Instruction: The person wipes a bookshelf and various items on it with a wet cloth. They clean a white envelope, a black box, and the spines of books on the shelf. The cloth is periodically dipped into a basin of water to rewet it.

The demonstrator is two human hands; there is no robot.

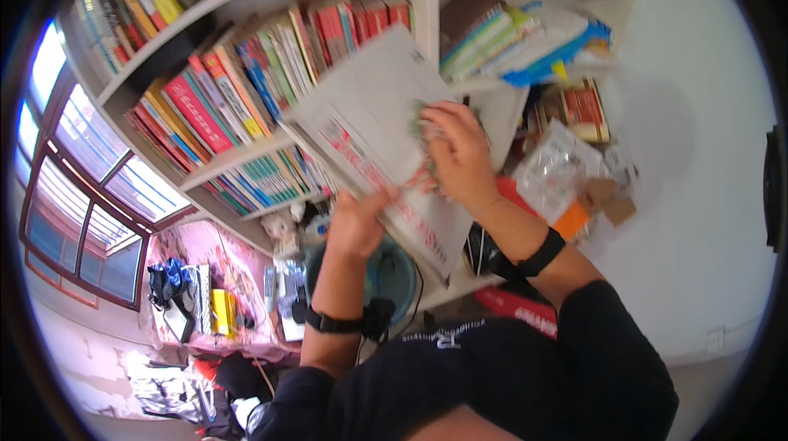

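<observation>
A flat white box or folder [375,127] with red printing along one side is tilted in front of the bookshelf. My left hand [358,224] grips its lower left edge, with a finger stretched over the printed strip. On the broad white face, my right hand [458,157] presses a crumpled cloth [417,124] that looks green and reddish. Blur and my fingers hide most of the cloth. Each wrist wears a black band.
A white bookshelf [431,10] full of books rises ahead. A teal bucket [394,278] stands below the box. To the right lie clear plastic packaging [563,164] and an orange piece [569,222] beside a white wall [689,194]. A window [92,194] is at left.
</observation>
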